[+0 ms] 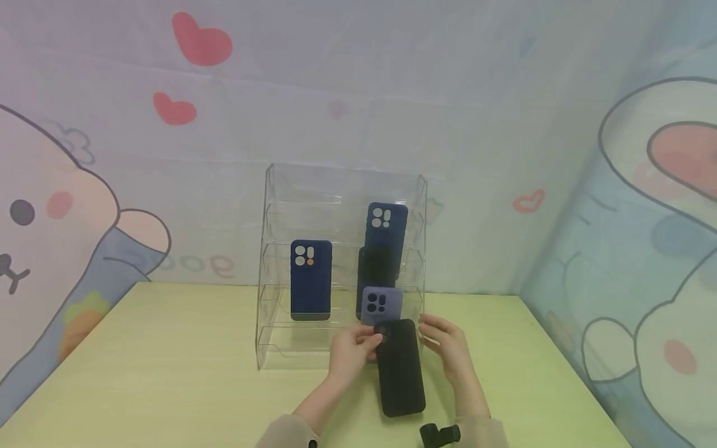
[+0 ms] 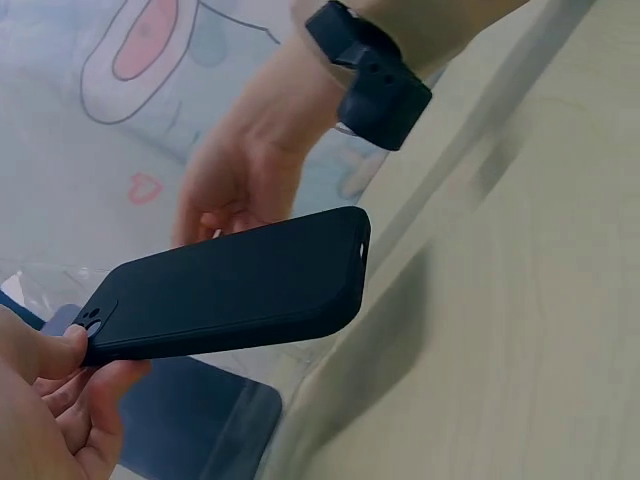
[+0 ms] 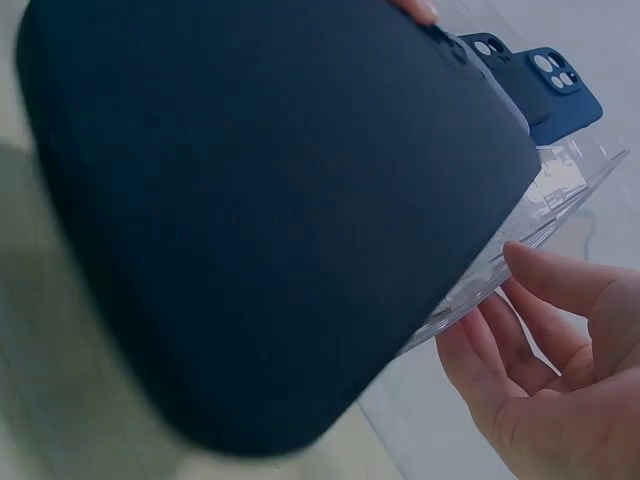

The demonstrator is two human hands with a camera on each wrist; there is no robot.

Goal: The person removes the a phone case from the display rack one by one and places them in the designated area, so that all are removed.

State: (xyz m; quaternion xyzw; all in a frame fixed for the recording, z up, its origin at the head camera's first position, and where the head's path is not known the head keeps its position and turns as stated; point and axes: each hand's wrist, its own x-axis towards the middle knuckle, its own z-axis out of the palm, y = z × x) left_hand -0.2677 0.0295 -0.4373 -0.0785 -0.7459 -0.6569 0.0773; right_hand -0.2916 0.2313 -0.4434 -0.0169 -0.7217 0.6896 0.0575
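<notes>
My left hand (image 1: 354, 348) pinches the camera end of a black phone case (image 1: 399, 367) and holds it above the table in front of a clear acrylic display rack (image 1: 280, 249). In the left wrist view the black phone case (image 2: 230, 285) juts out from my left hand (image 2: 45, 400). My right hand (image 1: 445, 341) hovers open just right of the case, not touching it; its fingers (image 3: 560, 290) are relaxed beside the black phone case (image 3: 260, 220). On the rack stand a lilac case (image 1: 381, 305), a black case (image 1: 376, 274) and two navy cases (image 1: 310, 280) (image 1: 386, 227).
The rack stands at the back middle of a pale yellow-green table (image 1: 168, 373). Cartoon-printed cloth walls (image 1: 644, 249) close in the back and right. A black wrist strap (image 1: 439, 434) shows at the bottom edge, and again as a strap (image 2: 375, 75) in the left wrist view.
</notes>
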